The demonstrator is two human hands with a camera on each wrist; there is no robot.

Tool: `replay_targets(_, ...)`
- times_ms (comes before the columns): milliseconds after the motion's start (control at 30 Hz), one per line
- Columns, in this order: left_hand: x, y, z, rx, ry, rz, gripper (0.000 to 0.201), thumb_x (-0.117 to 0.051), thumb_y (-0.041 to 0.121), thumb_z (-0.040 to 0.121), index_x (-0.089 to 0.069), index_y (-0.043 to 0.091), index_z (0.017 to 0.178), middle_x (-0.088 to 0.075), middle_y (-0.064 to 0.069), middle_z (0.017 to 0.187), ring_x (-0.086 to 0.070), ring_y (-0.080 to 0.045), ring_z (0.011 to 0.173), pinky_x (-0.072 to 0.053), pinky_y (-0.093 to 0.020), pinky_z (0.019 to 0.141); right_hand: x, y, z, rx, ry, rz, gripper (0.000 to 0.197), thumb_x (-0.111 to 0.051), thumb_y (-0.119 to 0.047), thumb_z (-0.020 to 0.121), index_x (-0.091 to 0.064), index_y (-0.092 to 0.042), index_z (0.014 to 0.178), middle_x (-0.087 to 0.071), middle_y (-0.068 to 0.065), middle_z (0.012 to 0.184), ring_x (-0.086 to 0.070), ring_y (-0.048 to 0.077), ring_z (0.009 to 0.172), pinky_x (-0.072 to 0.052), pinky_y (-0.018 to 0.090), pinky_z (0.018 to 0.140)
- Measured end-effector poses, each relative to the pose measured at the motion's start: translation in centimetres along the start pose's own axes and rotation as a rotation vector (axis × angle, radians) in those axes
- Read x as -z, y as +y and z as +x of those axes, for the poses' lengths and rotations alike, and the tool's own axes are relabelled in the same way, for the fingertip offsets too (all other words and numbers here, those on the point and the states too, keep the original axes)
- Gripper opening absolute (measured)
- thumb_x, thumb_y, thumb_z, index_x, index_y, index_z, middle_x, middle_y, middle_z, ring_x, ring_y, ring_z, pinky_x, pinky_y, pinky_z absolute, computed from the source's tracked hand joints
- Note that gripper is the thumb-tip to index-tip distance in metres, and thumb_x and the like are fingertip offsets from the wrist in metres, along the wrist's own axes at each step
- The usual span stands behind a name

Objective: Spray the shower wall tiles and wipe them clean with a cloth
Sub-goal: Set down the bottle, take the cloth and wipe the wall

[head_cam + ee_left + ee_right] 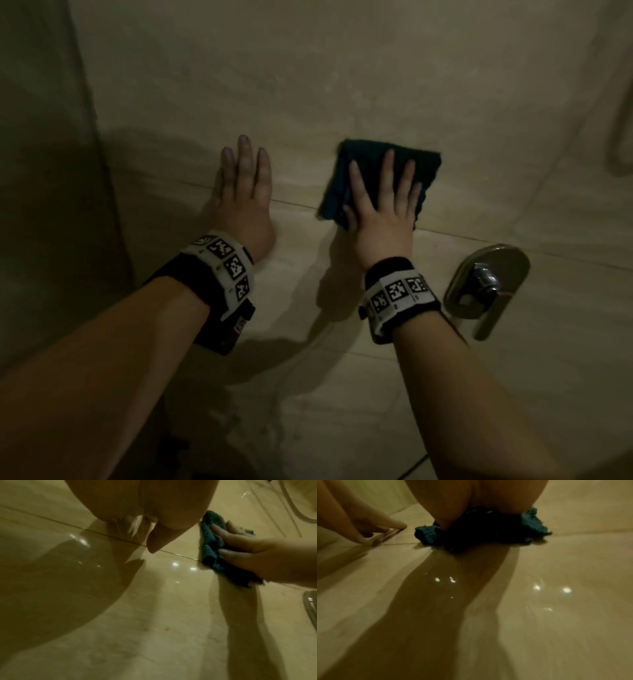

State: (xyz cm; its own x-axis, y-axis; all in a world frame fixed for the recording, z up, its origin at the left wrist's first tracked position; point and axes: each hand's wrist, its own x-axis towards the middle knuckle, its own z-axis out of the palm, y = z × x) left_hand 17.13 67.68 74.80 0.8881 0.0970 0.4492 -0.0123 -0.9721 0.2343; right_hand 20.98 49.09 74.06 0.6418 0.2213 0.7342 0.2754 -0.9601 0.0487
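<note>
cloth (380, 178) flat under right hand (383, 219), pressed on wall tiles (342, 85)

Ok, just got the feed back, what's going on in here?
A person is wiping the shower wall. The right hand presses a dark teal cloth flat against the tiles, across a grout line. The left hand rests open on the wall beside it, holding nothing. The tap sits lower right. No spray bottle is in view.

cloth (370, 164) partly hidden under right hand (383, 219), hose (620, 137) cut off
</note>
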Motion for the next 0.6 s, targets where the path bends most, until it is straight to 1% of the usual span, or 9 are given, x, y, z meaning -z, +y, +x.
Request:
replay_targets(33, -0.3, 0.5, -0.2, -0.013, -0.005, -0.005, 0.083, -0.036, 0.002, 0.087, 0.021, 0.015, 0.146, 0.032, -0.008, 0.152, 0.024, -0.032, 0.142, 0.000, -0.042, 0.121, -0.4, 0.0, -0.8, -0.019, 0.011, 0.020, 0.057, -0.031, -0.041, 0.097, -0.008, -0.033, 0.148, 0.005, 0.009, 0.157, 0.011, 0.033, 0.141, 0.028, 0.035, 0.108)
replay_targets(100, -0.8, 1.4, -0.3, -0.027, -0.012, 0.001, 0.085, -0.037, 0.001, 0.086, 0.022, 0.015, 0.146, 0.034, -0.009, 0.152, 0.025, -0.032, 0.142, -0.001, -0.043, 0.121, -1.6, 0.2, -2.9, -0.012, -0.077, 0.031, 0.063, -0.035, -0.036, 0.097, 0.006, -0.036, 0.145, 0.021, 0.003, 0.151, 0.024, 0.026, 0.137, 0.031, 0.036, 0.107)
replay_targets(167, -1.1, 2.1, -0.2, -0.012, -0.008, -0.011, 0.085, -0.037, 0.002, 0.086, 0.023, 0.013, 0.145, 0.034, -0.010, 0.151, 0.025, -0.034, 0.142, -0.002, -0.043, 0.121, -3.1, 1.3, -5.1, 0.013, -0.234, 0.021, 0.081, -0.043, -0.027, 0.096, 0.024, -0.042, 0.139, 0.039, -0.004, 0.143, 0.046, 0.023, 0.128, 0.035, 0.037, 0.104)
replay_targets(200, -1.2, 2.4, -0.1, -0.003, -0.002, -0.016, 0.085, -0.037, 0.003, 0.086, 0.024, 0.012, 0.145, 0.034, -0.010, 0.151, 0.025, -0.034, 0.141, -0.002, -0.043, 0.121, -3.5, 1.9, -6.0, 0.044, -0.248, 0.009, 0.090, -0.049, -0.025, 0.094, 0.026, -0.045, 0.139, 0.040, -0.006, 0.145, 0.050, 0.022, 0.125, 0.034, 0.038, 0.105)
replay_targets(300, -1.4, 3.4, -0.2, 0.015, 0.024, -0.039, 0.084, -0.037, 0.004, 0.087, 0.026, 0.010, 0.144, 0.035, -0.011, 0.150, 0.025, -0.035, 0.141, -0.001, -0.045, 0.121, -4.3, 3.2, -7.6, 0.054, -0.251, -0.048, 0.101, -0.062, -0.019, 0.085, 0.017, -0.045, 0.142, 0.026, -0.009, 0.152, 0.047, 0.021, 0.129, 0.029, 0.039, 0.109)
replay_targets(367, -1.7, 4.6, -0.4, 0.022, 0.027, -0.077, 0.086, -0.038, 0.004, 0.087, 0.025, 0.012, 0.145, 0.034, -0.012, 0.151, 0.025, -0.037, 0.141, 0.003, -0.046, 0.120, -4.5, 4.0, -8.2, 0.021, -0.272, -0.070, 0.100, -0.057, -0.019, 0.088, 0.026, -0.048, 0.137, 0.036, -0.004, 0.149, 0.052, 0.019, 0.125, 0.030, 0.041, 0.107)
replay_targets(433, -2.0, 5.8, -0.5, 0.016, 0.032, -0.087, 0.087, -0.039, 0.004, 0.087, 0.024, 0.016, 0.145, 0.033, -0.013, 0.151, 0.024, -0.038, 0.141, 0.005, -0.047, 0.119, -4.7, 4.7, -8.5, -0.013, -0.241, -0.084, 0.096, -0.050, -0.024, 0.092, 0.032, -0.049, 0.134, 0.035, -0.003, 0.145, 0.052, 0.018, 0.125, 0.028, 0.042, 0.108)
replay_targets(533, -2.5, 7.1, -0.5, 0.000, 0.045, -0.061, 0.088, -0.041, 0.005, 0.088, 0.025, 0.016, 0.145, 0.034, -0.015, 0.150, 0.025, -0.039, 0.140, 0.008, -0.047, 0.117, -4.3, 5.9, -8.2, -0.071, -0.100, -0.087, 0.071, -0.036, -0.038, 0.092, 0.008, -0.040, 0.147, 0.006, 0.005, 0.153, 0.035, 0.022, 0.138, 0.013, 0.042, 0.113)
replay_targets(600, -2.7, 7.7, -0.2, -0.019, 0.078, -0.047, 0.086, -0.040, 0.007, 0.088, 0.024, 0.011, 0.144, 0.032, -0.017, 0.151, 0.023, -0.039, 0.141, 0.008, -0.047, 0.118, -3.5, 6.9, -7.1, -0.127, -0.053, -0.054, 0.062, -0.027, -0.042, 0.093, 0.000, -0.035, 0.148, 0.001, 0.007, 0.153, 0.024, 0.026, 0.141, 0.014, 0.040, 0.113)
